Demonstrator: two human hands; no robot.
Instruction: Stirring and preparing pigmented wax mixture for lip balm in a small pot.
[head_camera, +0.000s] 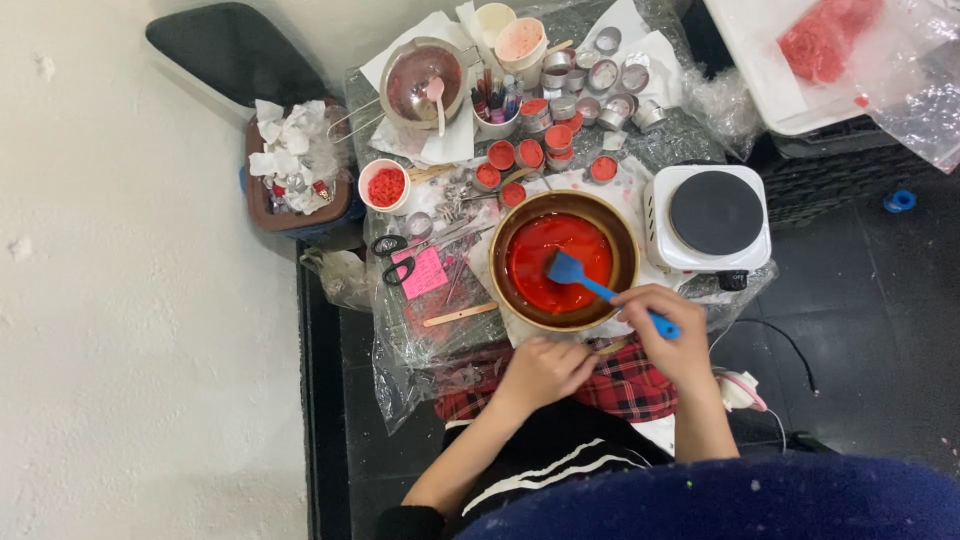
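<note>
The plastic-covered surface (640, 150) is crowded, and at its near edge sits the big brown bowl (563, 260), full of glossy red liquid. Just right of it, at the right edge, a white single-burner hot plate (708, 217) with a dark round top. Toward the far left corner, a metal pot (423, 83) with a spoon in it. Right hand (668, 325) over the bowl's near right rim, fingers wrapped tight around the handle of a blue spatula (600, 288), its blade down in the red. Left hand (543, 368) at the near edge below the bowl, fingers curled in, pinching nothing that shows. Black-handled scissors (392, 257) lie left of the bowl, and small red-filled tins (528, 153) cluster behind it.
</note>
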